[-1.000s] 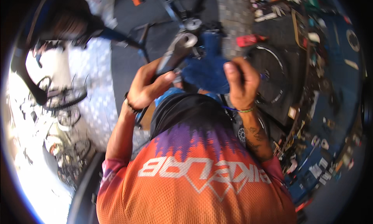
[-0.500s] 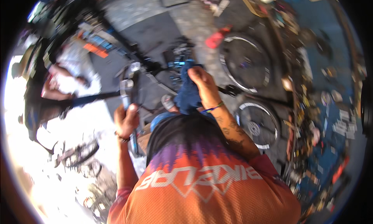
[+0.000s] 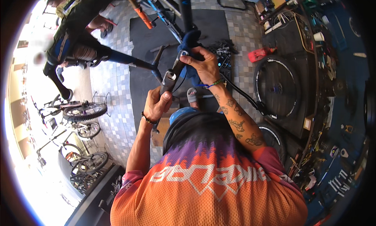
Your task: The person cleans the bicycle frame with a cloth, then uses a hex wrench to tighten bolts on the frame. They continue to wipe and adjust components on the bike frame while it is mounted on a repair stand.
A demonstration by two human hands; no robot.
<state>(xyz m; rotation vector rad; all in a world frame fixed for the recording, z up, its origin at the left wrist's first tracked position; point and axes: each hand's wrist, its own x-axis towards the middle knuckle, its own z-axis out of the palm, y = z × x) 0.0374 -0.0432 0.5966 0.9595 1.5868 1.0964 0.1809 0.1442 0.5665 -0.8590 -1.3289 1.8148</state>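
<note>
The left hand [image 3: 156, 104] wraps its grip tight around the lower end of a grey crank arm [image 3: 174, 71], which slants up over the dark floor mat [image 3: 213, 24] in front of the person. The right hand [image 3: 203, 65] closes its grip on the upper end of the crank arm, pinching a blue rag [image 3: 192, 40] against it beside the bike frame [image 3: 164, 12]. A loose wheel [image 3: 277, 87] lies on the tiled floor to the right, well apart from both hands.

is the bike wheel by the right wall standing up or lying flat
Lying flat, it seems: the wheel shows its full round rim and hub from above, on a dark mat.
</note>
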